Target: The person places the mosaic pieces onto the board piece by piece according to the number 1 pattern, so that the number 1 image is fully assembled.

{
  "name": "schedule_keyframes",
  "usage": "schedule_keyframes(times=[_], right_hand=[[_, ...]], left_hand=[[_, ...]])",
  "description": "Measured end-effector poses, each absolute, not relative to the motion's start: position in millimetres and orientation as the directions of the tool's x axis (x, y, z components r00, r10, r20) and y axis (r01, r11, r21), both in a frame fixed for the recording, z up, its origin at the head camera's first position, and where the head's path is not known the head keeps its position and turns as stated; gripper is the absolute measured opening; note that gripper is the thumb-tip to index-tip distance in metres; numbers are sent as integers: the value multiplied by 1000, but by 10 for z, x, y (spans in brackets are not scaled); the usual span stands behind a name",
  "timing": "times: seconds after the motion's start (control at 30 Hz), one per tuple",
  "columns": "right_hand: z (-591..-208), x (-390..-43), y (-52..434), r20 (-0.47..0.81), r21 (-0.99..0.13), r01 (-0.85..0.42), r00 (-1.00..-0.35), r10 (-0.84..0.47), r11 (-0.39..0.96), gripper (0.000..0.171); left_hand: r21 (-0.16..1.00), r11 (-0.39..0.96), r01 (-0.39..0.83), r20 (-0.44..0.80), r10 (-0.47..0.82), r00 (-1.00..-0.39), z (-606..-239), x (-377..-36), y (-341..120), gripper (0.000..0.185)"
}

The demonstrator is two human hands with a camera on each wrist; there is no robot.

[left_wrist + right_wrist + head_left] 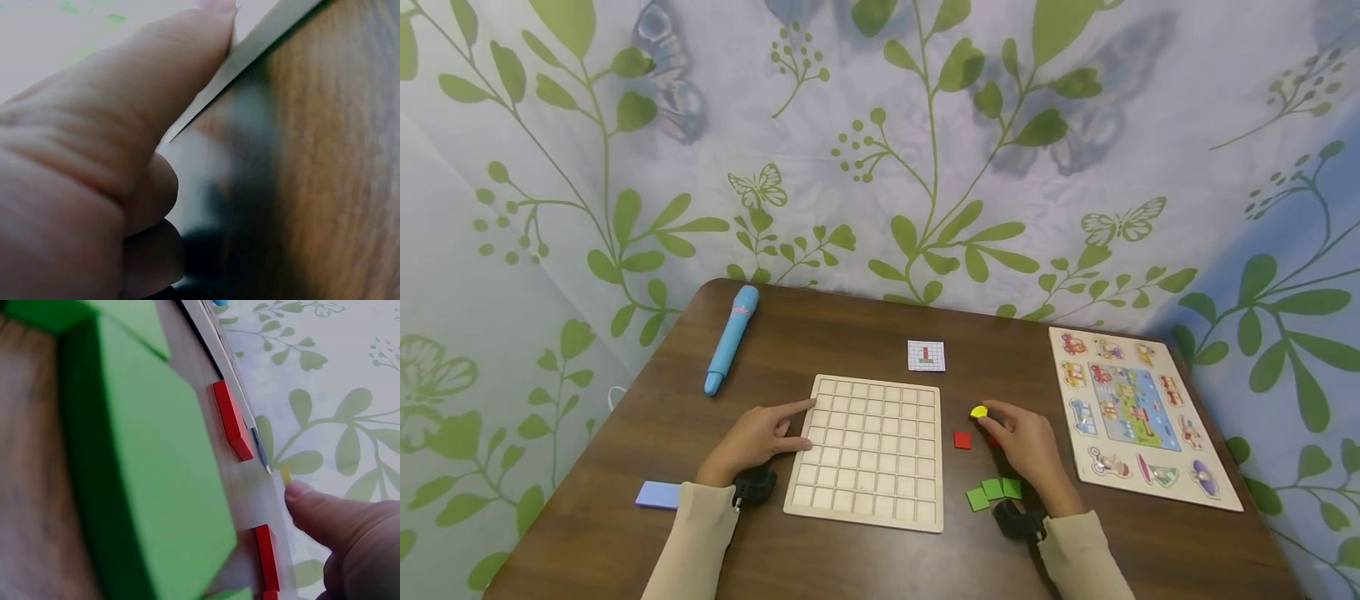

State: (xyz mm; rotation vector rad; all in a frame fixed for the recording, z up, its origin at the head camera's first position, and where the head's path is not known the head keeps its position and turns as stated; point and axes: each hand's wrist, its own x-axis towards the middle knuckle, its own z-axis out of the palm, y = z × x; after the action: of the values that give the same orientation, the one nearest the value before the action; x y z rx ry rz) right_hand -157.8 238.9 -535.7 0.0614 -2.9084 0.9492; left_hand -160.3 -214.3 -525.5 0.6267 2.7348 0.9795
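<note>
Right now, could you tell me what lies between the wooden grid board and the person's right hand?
In the head view, a red square tile lies on the table between the grid board and the right hand.

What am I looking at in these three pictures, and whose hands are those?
A person's two bare hands, no machine. The big picture comes from a head camera; the two close-ups come from wrist cameras. On the table lie a grid board, a card, a blue pen, a picture puzzle, a red tile and green tiles. The left hand rests against the board's edge. The right hand touches a yellow piece; whether it pinches it is unclear.
</note>
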Motion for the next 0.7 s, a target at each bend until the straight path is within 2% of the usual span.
schedule_keyframes(times=[0.43, 0.7], right_hand=[[-5114, -1521, 2215, 150, -600, -116, -988, -31, 791, 39], [-4968, -1560, 2034, 269, -614, -226, -961, -69, 756, 36]], left_hand=[[640, 686, 344, 2, 446, -895, -5261, -1602, -2152, 69], [649, 686, 329, -10, 440, -898, -5261, -1591, -2139, 68]])
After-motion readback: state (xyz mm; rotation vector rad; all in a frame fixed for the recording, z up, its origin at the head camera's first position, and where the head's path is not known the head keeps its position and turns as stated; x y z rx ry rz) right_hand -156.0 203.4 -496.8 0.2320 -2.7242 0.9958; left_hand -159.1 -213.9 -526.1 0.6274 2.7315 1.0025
